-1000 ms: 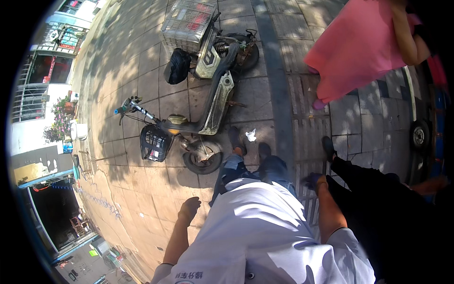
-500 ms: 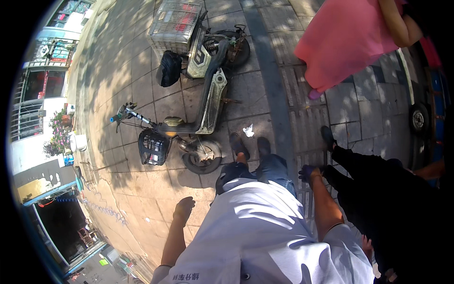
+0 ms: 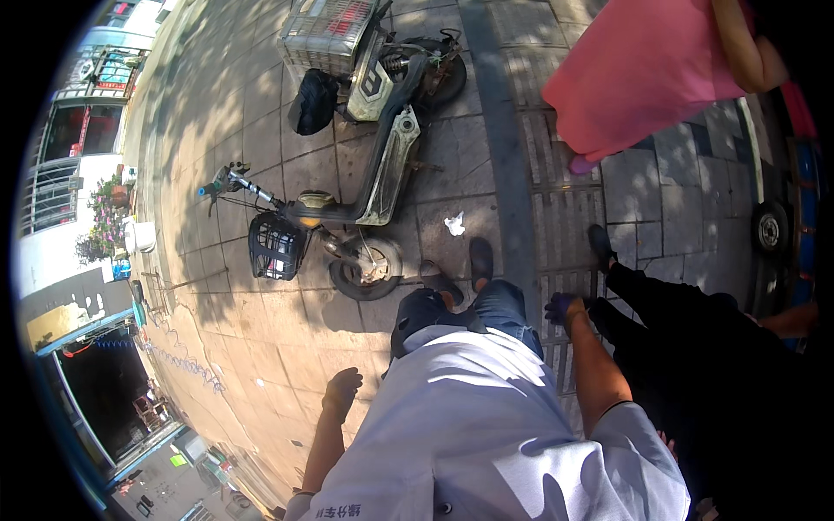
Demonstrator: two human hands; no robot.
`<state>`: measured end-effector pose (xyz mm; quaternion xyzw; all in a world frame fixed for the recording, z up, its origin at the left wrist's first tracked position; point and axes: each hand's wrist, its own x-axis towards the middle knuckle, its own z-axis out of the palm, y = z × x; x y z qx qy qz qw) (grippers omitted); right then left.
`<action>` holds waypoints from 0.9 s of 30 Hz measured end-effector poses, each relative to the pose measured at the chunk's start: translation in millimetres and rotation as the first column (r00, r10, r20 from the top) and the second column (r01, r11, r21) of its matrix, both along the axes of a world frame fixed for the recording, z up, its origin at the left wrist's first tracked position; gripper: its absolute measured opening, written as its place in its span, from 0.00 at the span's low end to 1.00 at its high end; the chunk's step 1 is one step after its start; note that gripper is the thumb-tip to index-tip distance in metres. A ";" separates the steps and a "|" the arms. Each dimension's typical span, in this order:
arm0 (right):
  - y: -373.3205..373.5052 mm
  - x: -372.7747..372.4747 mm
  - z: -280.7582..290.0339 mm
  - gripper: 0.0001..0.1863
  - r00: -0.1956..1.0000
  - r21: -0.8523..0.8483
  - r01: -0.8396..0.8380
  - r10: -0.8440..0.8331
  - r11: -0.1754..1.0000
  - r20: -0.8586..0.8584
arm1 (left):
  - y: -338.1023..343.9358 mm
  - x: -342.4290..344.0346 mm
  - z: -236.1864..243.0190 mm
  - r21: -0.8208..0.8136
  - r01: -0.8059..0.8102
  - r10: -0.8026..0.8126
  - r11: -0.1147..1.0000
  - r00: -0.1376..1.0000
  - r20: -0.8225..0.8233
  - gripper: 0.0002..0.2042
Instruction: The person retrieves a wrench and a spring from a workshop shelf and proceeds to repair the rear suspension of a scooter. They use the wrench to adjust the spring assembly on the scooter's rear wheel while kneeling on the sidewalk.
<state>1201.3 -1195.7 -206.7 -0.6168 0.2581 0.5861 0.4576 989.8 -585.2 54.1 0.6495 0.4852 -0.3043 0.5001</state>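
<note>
My left hand hangs beside my pale shirt, its gloved fingers loosely stretched and nothing seen in them. On the other side my right hand, in a dark purplish glove, hangs next to a person in black clothes and also holds nothing visible. Ahead and to the left is a worn electric scooter, its front wheel close to my shoes. Neither hand touches it. It has a black front basket, a wire crate at the rear and a black bag.
Crumpled white paper lies on the paving in front of my shoes. A person in a pink dress is at the far right, with a vehicle wheel nearby. Flowers and a dark doorway line the left. A coiled blue hose runs near it.
My right shoe has moved forward and my left shoe now sits behind it. The scooter's front end appears a little farther left. Both hands still hang at my sides.
</note>
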 end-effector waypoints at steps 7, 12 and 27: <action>32.1 16.0 3.5 0.10 0.994 0.027 -0.110 0.109 0.994 0.009 | -3.0 -57.2 3.1 0.003 -0.205 0.205 0.979 0.978 -0.043 0.19; 35.7 -7.1 -3.1 0.10 0.893 0.118 -0.430 0.402 0.895 0.202 | -0.7 -105.8 6.6 0.022 -0.212 0.213 0.977 0.977 -0.034 0.19; 136.8 -144.5 44.4 0.20 0.982 -0.200 0.124 -0.150 0.972 -0.117 | -15.1 -402.1 -19.6 0.217 0.506 -0.385 0.835 0.818 -0.428 0.21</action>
